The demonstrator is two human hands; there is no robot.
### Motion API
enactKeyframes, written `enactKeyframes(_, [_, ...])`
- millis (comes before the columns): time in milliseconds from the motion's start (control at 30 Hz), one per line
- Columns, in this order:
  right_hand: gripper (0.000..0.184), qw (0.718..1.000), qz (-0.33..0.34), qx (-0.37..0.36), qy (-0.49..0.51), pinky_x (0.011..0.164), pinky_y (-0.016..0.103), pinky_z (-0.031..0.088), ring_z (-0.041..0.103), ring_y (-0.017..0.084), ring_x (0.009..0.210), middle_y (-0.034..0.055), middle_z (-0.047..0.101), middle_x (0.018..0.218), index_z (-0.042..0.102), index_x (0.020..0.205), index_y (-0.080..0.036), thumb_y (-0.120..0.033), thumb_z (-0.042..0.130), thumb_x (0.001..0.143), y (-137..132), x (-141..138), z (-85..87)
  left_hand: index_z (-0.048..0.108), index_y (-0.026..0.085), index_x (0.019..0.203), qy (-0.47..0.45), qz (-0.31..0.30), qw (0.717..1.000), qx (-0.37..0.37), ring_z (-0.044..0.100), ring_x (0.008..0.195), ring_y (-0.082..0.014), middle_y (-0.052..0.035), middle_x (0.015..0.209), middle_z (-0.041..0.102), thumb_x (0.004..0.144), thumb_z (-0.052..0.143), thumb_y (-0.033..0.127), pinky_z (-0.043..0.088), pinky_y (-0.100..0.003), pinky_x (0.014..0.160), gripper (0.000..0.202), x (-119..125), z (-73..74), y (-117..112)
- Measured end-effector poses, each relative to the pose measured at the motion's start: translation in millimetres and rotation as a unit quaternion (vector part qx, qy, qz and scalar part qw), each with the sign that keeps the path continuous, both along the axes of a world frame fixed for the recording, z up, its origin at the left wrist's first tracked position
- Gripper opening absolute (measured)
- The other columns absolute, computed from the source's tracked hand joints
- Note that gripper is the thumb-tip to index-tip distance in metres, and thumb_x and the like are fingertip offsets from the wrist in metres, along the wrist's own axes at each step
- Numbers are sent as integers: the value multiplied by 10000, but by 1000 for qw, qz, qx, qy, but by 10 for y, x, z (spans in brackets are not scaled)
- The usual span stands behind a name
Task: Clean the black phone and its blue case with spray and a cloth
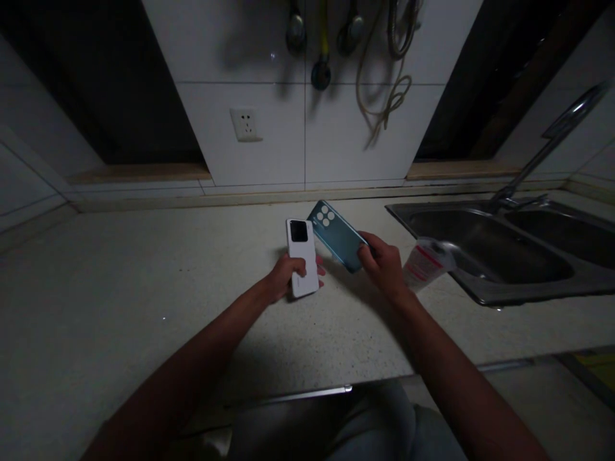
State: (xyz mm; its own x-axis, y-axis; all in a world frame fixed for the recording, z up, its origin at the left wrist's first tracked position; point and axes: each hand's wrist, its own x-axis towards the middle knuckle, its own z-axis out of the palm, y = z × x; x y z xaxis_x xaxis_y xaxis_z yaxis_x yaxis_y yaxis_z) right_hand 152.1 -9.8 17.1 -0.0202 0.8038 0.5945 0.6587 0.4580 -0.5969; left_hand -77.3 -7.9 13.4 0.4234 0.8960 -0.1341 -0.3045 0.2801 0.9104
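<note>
My left hand [284,276] grips a white phone [302,256] by its lower end, back side up, with the dark camera block pointing away from me. My right hand [383,262] is closed on the near end of a teal phone [336,234], also back side up, showing several round lenses. The two phones are held side by side just above the pale speckled countertop [144,282], nearly touching at their far ends.
A clear bottle with a red label [425,262] lies on the counter by my right wrist. A steel double sink [504,250] with a tap [552,141] is at the right. A wall socket [246,123] and hanging utensils [321,45] are on the tiled wall behind.
</note>
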Motion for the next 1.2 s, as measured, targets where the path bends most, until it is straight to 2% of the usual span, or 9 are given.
enactKeyframes(67, [410, 996, -23, -25, 82, 559, 265, 451, 590, 171, 604, 47, 691, 730, 717, 1051, -148, -381, 426, 880, 21, -45, -30, 566, 180, 1119, 72, 52, 996, 32, 568, 650, -158, -24, 825, 601, 620, 594, 262, 523, -336, 604, 506, 10, 11, 9])
enactKeyframes(133, [418, 985, -31, -74, 155, 524, 272, 468, 589, 180, 608, 53, 681, 749, 709, 1028, -140, -393, 422, 861, 37, -105, -64, 555, 199, 1166, 179, 115, 972, 100, 541, 638, -144, -19, 828, 586, 730, 599, 413, 487, -298, 591, 488, -7, 33, 26])
enactKeyframes(267, [429, 958, -44, -159, 236, 464, 282, 493, 591, 187, 615, 70, 678, 826, 686, 1048, -131, -386, 417, 830, 75, -155, -124, 505, 206, 1313, 412, 192, 861, 230, 604, 985, -237, -111, 1122, 624, 812, 596, 597, 490, -375, 848, 642, -92, 86, 45])
enactKeyframes(467, [390, 971, -74, -173, 146, 589, 295, 504, 623, 214, 709, 80, 693, 806, 708, 934, -149, -347, 399, 804, 159, -116, -227, 500, 168, 1331, 641, 155, 716, 229, 623, 1037, -339, -210, 1201, 583, 841, 502, 704, 483, -458, 872, 726, -125, 68, 4])
enactKeyframes(633, [373, 980, -93, -164, 66, 687, 298, 455, 635, 215, 775, 90, 723, 841, 717, 893, -160, -311, 386, 812, 171, -127, -262, 482, 146, 1347, 719, 112, 640, 245, 610, 1086, -357, -224, 1203, 567, 840, 511, 692, 493, -441, 874, 746, -124, 30, -30])
enactKeyframes(733, [381, 981, -95, -165, 47, 688, 298, 434, 639, 218, 791, 106, 729, 868, 721, 919, -145, -300, 387, 821, 153, -137, -256, 493, 132, 1335, 743, 88, 622, 232, 592, 1121, -371, -231, 1221, 562, 843, 498, 695, 489, -446, 888, 748, -138, 20, -33])
enactKeyframes(900, [391, 984, -95, -149, 30, 678, 294, 423, 629, 218, 779, 102, 732, 856, 725, 946, -142, -298, 380, 846, 131, -142, -251, 512, 124, 1316, 753, 66, 616, 221, 583, 1129, -364, -234, 1230, 561, 856, 468, 709, 479, -440, 901, 745, -153, 23, -29])
enactKeyframes(1100, [391, 986, -83, -141, 28, 695, 305, 424, 638, 225, 802, 101, 734, 880, 728, 959, -152, -307, 384, 858, 114, -166, -255, 513, 101, 1321, 749, 91, 602, 259, 565, 1115, -385, -257, 1229, 542, 872, 452, 710, 472, -441, 882, 758, -169, -49, -36])
enactKeyframes(1200, [392, 986, -67, -148, 22, 690, 308, 419, 639, 224, 793, 96, 730, 867, 727, 973, -152, -321, 391, 863, 94, -187, -242, 532, 84, 1293, 754, 101, 582, 286, 554, 1099, -384, -258, 1217, 549, 889, 443, 686, 452, -449, 902, 731, -167, -90, -31])
